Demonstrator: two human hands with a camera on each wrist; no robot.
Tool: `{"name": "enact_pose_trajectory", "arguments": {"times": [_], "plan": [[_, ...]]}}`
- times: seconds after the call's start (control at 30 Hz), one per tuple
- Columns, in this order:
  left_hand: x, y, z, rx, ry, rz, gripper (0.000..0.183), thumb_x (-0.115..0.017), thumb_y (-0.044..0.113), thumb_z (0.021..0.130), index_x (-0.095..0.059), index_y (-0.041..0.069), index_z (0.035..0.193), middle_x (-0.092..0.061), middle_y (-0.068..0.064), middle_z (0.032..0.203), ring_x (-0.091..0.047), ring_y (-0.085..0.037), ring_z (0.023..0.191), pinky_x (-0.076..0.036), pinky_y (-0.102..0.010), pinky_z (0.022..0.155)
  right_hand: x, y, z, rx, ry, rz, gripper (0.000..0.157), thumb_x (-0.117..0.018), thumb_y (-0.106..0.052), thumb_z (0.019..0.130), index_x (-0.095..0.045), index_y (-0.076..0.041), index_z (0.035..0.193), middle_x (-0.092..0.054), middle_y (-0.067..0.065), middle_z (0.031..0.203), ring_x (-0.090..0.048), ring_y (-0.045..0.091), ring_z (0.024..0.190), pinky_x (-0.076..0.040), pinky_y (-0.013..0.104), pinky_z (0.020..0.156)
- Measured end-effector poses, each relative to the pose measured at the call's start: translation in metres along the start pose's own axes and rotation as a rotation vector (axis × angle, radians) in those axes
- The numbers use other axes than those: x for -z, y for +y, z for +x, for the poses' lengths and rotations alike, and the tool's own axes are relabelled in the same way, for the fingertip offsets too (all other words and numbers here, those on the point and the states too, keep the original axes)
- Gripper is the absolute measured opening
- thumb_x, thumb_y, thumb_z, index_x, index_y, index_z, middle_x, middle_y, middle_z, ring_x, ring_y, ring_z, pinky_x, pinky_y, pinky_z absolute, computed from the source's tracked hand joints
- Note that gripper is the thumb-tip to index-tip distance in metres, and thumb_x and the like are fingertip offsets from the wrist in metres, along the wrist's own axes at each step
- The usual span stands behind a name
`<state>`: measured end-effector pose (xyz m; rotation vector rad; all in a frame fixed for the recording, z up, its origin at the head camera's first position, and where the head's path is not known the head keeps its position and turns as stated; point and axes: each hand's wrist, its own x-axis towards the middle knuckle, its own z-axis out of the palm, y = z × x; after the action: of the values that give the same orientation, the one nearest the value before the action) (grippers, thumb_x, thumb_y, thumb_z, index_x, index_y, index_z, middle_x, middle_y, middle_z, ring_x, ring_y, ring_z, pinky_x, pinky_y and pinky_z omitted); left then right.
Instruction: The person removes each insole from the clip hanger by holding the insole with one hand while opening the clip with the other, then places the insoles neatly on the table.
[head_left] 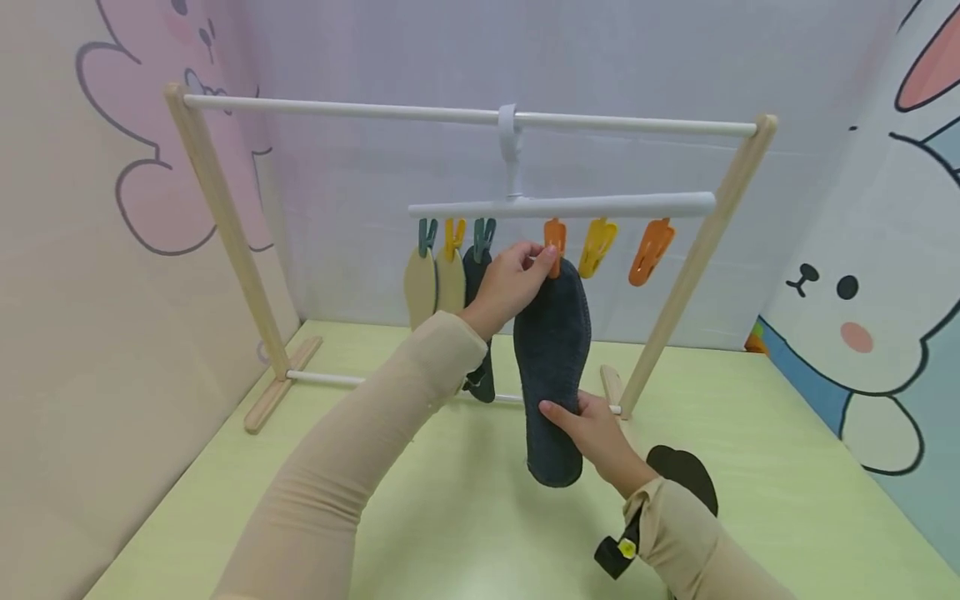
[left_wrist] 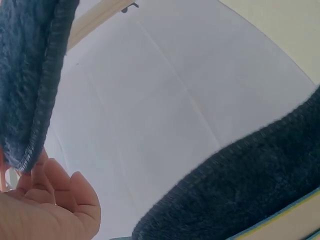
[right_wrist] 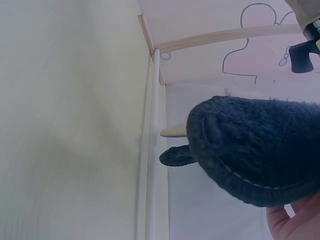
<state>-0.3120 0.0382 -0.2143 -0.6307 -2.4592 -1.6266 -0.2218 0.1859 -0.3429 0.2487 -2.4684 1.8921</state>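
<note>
A dark blue fuzzy insole [head_left: 553, 358] hangs upright under the right half of a white hanger bar [head_left: 630, 205]. At its top edge my left hand [head_left: 508, 285] pinches an orange clothespin [head_left: 553, 235] over the insole. My right hand [head_left: 606, 437] grips the insole's lower part by its right edge, thumb on the front face. In the left wrist view the insole [left_wrist: 30, 75] stands above my curled fingers. The right wrist view shows the insole's [right_wrist: 255, 145] rounded lower end close up. Whether the clothespin bites the insole is hard to see.
Left of my hand, two beige insoles [head_left: 451, 283] and a dark one [head_left: 472, 279] hang from green and yellow clothespins. Yellow [head_left: 597, 248] and orange [head_left: 651, 252] clothespins dangle at right. A wooden-legged rack [head_left: 232, 233] carries the hanger. A dark rounded object [head_left: 686, 473] lies behind my right sleeve.
</note>
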Motion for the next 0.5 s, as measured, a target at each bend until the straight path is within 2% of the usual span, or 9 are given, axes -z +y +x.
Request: {"name": "enact_pose_trajectory", "arguments": {"times": [0.1, 0.23, 0.27, 0.37, 0.5], "plan": [[-0.002, 0.003, 0.001, -0.001, -0.001, -0.052, 0.037, -0.044, 0.034, 0.103, -0.060, 0.002, 0.114, -0.055, -0.008, 0.094, -0.049, -0.021, 0.088, -0.040, -0.028, 0.076, -0.002, -0.001, -0.001, 0.002, -0.013, 0.002, 0.056, -0.070, -0.039, 0.087, -0.062, 0.011, 0.109, -0.069, 0.016, 0.099, -0.066, 0.022, 0.089, -0.051, 0.040, 0.084], [-0.004, 0.009, 0.002, 0.000, 0.001, -0.084, 0.034, -0.042, 0.032, 0.104, -0.056, 0.001, 0.105, -0.046, -0.008, 0.086, -0.045, -0.023, 0.083, -0.033, -0.028, 0.070, -0.006, -0.006, -0.004, -0.043, -0.007, -0.015, 0.042, -0.065, -0.024, 0.093, -0.060, 0.013, 0.111, -0.068, 0.019, 0.102, -0.066, 0.025, 0.092, -0.050, 0.042, 0.087], [-0.004, 0.010, 0.002, -0.001, 0.003, -0.090, 0.034, -0.041, 0.031, 0.104, -0.055, 0.001, 0.104, -0.049, -0.008, 0.087, -0.047, -0.023, 0.084, -0.035, -0.028, 0.071, -0.007, -0.007, -0.005, -0.058, -0.003, -0.013, 0.039, -0.064, -0.021, 0.093, -0.059, 0.013, 0.112, -0.068, 0.020, 0.103, -0.066, 0.026, 0.093, -0.050, 0.042, 0.088], [-0.006, 0.014, 0.004, 0.010, -0.017, -0.174, 0.037, -0.036, 0.031, 0.106, -0.055, 0.000, 0.116, -0.058, -0.012, 0.096, -0.052, -0.025, 0.094, -0.039, -0.030, 0.082, -0.010, -0.008, -0.006, -0.079, 0.011, 0.001, 0.033, -0.061, -0.013, 0.095, -0.058, 0.013, 0.115, -0.067, 0.021, 0.105, -0.065, 0.028, 0.096, -0.048, 0.045, 0.090], [-0.007, 0.016, 0.005, 0.053, -0.044, -0.324, 0.044, -0.029, 0.030, 0.107, -0.049, 0.000, 0.132, -0.062, -0.016, 0.109, -0.053, -0.025, 0.107, -0.036, -0.035, 0.098, -0.011, -0.005, -0.006, -0.095, 0.010, 0.015, 0.037, -0.060, -0.014, 0.096, -0.055, 0.013, 0.119, -0.065, 0.023, 0.111, -0.063, 0.032, 0.102, -0.045, 0.048, 0.093]]}}
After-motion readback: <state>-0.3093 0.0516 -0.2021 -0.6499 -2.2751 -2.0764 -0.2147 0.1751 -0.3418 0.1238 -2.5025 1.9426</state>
